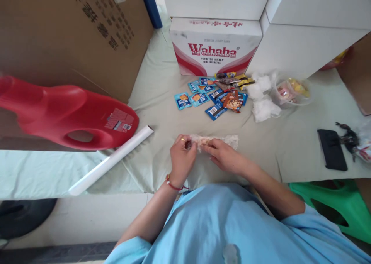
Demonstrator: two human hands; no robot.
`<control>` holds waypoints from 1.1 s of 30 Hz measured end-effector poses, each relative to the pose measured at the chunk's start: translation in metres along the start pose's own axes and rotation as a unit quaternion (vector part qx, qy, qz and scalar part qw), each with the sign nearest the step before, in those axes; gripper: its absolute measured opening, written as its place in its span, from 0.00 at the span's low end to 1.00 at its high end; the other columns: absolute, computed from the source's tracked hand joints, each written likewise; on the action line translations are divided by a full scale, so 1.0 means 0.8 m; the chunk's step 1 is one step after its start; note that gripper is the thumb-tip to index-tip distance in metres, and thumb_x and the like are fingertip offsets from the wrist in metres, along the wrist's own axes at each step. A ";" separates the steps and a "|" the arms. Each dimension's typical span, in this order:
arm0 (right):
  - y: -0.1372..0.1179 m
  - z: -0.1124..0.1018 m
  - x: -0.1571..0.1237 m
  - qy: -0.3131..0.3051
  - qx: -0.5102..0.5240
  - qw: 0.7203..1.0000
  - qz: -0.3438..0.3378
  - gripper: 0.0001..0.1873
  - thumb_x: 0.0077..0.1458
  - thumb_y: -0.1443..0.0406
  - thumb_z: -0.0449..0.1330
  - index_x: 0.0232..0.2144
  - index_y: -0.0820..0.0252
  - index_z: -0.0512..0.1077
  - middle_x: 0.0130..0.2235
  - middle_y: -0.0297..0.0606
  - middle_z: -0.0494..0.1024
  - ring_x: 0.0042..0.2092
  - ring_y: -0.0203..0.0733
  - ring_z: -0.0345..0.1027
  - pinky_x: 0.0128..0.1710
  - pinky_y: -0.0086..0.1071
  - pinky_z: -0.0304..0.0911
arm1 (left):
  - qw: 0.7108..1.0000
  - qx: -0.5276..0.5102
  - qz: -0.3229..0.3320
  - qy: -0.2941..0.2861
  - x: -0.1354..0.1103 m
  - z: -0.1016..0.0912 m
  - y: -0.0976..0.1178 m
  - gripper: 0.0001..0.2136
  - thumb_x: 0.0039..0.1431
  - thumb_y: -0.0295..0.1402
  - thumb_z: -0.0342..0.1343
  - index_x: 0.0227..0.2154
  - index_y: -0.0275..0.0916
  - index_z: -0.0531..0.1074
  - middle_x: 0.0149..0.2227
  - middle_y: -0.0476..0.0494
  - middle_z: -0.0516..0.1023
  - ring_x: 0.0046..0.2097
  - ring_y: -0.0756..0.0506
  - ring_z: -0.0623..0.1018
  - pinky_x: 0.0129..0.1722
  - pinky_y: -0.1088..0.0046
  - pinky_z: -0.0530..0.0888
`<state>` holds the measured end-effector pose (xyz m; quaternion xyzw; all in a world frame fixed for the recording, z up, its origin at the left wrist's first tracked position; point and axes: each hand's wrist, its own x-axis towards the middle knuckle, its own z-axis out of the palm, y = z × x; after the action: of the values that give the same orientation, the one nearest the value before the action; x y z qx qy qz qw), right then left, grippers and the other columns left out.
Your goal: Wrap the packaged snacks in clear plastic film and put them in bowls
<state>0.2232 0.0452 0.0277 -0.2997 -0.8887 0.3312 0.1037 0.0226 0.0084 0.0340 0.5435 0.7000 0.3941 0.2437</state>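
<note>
My left hand (182, 156) and my right hand (223, 153) both pinch a white lacy mesh pouch (228, 140) that lies on the pale green cloth (162, 102). Something orange shows through the mesh between my fingers. The left hand grips the pouch's left end, and the right hand presses on its middle. Beyond my hands lies a heap of small snack packets (214, 96), blue, orange and brown. Two more white mesh pouches (262, 102) lie to the right of the heap.
A red plastic jug (75, 117) lies on its side at the left, with a white paper roll (113, 159) beside it. A Wahaha box (214, 46) and cardboard boxes stand behind. A clear bowl (292, 92), a black phone (332, 148) and a green stool (336, 206) are at the right.
</note>
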 end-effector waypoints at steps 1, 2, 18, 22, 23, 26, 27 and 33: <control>0.000 0.003 -0.003 0.019 0.020 1.000 -0.002 0.26 0.63 0.72 0.56 0.63 0.62 0.71 0.57 0.51 0.74 0.57 0.51 0.68 0.59 0.45 0.67 | 0.999 0.001 0.027 -0.027 -0.004 0.006 0.008 0.05 0.65 0.34 0.56 0.36 0.41 0.76 0.37 0.46 0.79 0.37 0.47 0.79 0.39 0.70 0.77; 0.000 0.004 -0.005 0.036 0.041 0.999 -0.004 0.24 0.64 0.71 0.56 0.62 0.63 0.72 0.58 0.52 0.74 0.59 0.52 0.68 0.60 0.46 0.67 | 0.997 0.010 0.058 -0.055 -0.008 0.013 0.015 0.07 0.66 0.34 0.55 0.40 0.41 0.77 0.41 0.43 0.81 0.42 0.45 0.80 0.43 0.69 0.78; 0.036 -0.005 -0.077 0.241 -0.056 0.943 0.224 0.09 0.63 0.60 0.60 0.38 0.59 0.76 0.56 0.54 0.75 0.59 0.59 0.65 0.61 0.54 0.63 | 0.919 0.286 0.242 -0.127 -0.057 0.055 -0.012 0.30 0.68 0.28 0.49 0.73 0.37 0.58 0.73 0.34 0.64 0.70 0.35 0.69 0.60 0.53 0.68; 0.015 -0.030 -0.065 0.222 0.060 0.940 0.251 0.10 0.65 0.57 0.58 0.37 0.56 0.73 0.36 0.39 0.78 0.37 0.44 0.72 0.40 0.37 0.68 | 0.915 0.289 0.251 -0.127 -0.057 0.056 -0.014 0.30 0.68 0.28 0.50 0.72 0.36 0.58 0.72 0.32 0.64 0.70 0.35 0.69 0.59 0.53 0.69; 0.010 -0.036 -0.055 0.217 0.079 0.940 0.251 0.10 0.65 0.56 0.59 0.36 0.56 0.72 0.32 0.36 0.77 0.34 0.42 0.70 0.37 0.34 0.65 | 0.915 0.290 0.252 -0.126 -0.056 0.056 -0.014 0.30 0.68 0.28 0.49 0.72 0.36 0.58 0.72 0.32 0.64 0.70 0.35 0.69 0.59 0.52 0.69; 0.003 -0.043 -0.003 0.211 0.080 0.947 0.230 0.08 0.65 0.59 0.60 0.35 0.56 0.73 0.31 0.34 0.77 0.34 0.40 0.70 0.37 0.32 0.63 | 0.914 0.284 0.258 -0.129 -0.055 0.058 -0.015 0.28 0.69 0.26 0.48 0.71 0.36 0.60 0.72 0.31 0.65 0.70 0.35 0.68 0.60 0.50 0.70; 0.002 -0.042 0.017 0.199 0.064 0.951 0.229 0.07 0.65 0.61 0.60 0.36 0.57 0.73 0.33 0.35 0.78 0.35 0.40 0.70 0.38 0.31 0.62 | 0.915 0.278 0.262 -0.130 -0.055 0.058 -0.016 0.27 0.69 0.26 0.48 0.70 0.36 0.62 0.71 0.30 0.67 0.70 0.35 0.68 0.60 0.49 0.70; -0.017 -0.026 0.087 0.077 -0.079 0.965 0.237 0.11 0.70 0.67 0.53 0.45 0.63 0.76 0.46 0.48 0.79 0.44 0.45 0.71 0.46 0.35 0.63 | 0.949 0.148 0.251 -0.120 -0.051 0.039 -0.026 0.26 0.66 0.25 0.50 0.67 0.35 0.65 0.66 0.27 0.73 0.69 0.35 0.70 0.67 0.47 0.69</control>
<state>0.1694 0.0894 0.0511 -0.5340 -0.8048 0.2506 0.0660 0.0470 -0.0239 -0.0047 0.7750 0.5567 0.2665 0.1358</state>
